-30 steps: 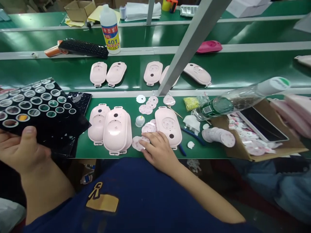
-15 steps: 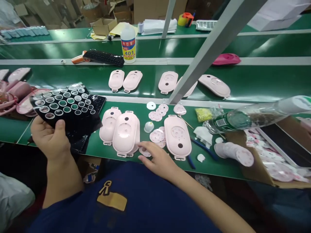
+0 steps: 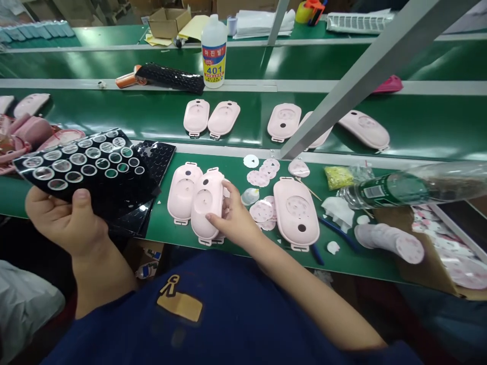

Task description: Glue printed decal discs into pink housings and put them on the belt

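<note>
Between thumb and fingers, my left hand (image 3: 70, 218) pinches a black sheet (image 3: 110, 187) with rows of round, clear-centred holes, held up off the bench. More black sheets (image 3: 155, 157) lie beneath it. My right hand (image 3: 232, 213) has its thumb on the face and its fingers around the right edge of a pale pink oval plastic cover (image 3: 207, 205), which is slightly tilted. Left of that cover lies another pink cover (image 3: 184, 192). Patterned round discs (image 3: 262, 210) and a small translucent dropper bottle (image 3: 250, 196) sit right of my right hand, beside a pink cover with a disc in its recess (image 3: 297, 213).
A grey post (image 3: 365, 76) slants across the bench. Behind stand a glue bottle (image 3: 214, 53) and more pink covers. To the right lie a plastic water bottle (image 3: 414, 187), blue-handled pliers (image 3: 340, 234), stacked discs (image 3: 390, 243) and a cardboard box (image 3: 418, 274).
My right hand has left the loose discs, moved left and taken hold of a pink cover's edge. My left hand still holds the black sheet. The camera view has shifted.
</note>
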`<action>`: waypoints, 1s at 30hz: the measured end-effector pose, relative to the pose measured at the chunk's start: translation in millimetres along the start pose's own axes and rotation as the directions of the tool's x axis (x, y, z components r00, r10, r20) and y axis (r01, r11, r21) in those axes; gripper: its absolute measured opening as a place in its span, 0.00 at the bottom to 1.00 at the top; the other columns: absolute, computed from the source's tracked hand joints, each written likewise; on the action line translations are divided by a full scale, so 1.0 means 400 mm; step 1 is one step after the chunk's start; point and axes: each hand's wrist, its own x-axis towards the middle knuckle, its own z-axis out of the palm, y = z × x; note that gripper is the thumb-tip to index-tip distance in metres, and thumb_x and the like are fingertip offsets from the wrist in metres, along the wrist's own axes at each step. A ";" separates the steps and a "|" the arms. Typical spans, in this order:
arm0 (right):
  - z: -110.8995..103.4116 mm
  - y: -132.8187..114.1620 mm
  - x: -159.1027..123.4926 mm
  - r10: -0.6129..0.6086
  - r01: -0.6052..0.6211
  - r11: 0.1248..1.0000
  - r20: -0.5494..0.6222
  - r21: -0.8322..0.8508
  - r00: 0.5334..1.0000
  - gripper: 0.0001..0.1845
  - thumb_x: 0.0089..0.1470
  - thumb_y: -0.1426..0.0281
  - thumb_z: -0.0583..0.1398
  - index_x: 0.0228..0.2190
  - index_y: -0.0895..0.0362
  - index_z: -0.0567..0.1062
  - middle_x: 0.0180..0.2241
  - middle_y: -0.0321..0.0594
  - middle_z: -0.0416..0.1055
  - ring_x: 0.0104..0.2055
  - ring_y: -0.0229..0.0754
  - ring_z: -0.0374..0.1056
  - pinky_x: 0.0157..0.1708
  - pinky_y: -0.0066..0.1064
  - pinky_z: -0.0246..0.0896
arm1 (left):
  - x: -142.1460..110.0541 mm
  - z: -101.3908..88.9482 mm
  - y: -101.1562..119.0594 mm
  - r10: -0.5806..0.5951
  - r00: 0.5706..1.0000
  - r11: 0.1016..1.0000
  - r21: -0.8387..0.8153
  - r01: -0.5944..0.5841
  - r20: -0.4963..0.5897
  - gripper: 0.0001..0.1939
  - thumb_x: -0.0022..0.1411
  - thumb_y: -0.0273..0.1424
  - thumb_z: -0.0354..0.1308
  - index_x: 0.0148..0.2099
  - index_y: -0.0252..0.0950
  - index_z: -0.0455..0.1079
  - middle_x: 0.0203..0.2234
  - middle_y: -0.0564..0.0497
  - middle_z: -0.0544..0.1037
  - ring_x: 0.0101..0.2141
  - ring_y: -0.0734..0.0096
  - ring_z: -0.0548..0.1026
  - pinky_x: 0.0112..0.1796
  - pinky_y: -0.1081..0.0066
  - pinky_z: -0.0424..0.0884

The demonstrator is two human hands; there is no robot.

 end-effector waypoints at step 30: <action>0.049 -0.155 -0.005 -0.986 0.739 0.122 0.005 -0.662 0.167 0.14 0.66 0.65 0.62 0.53 0.47 0.73 0.50 0.40 0.79 0.56 0.46 0.70 0.65 0.46 0.47 | -0.108 -0.021 0.242 -0.290 0.772 0.953 0.092 0.290 0.566 0.18 0.67 0.32 0.63 0.58 0.41 0.71 0.46 0.45 0.82 0.44 0.58 0.82 0.46 0.59 0.81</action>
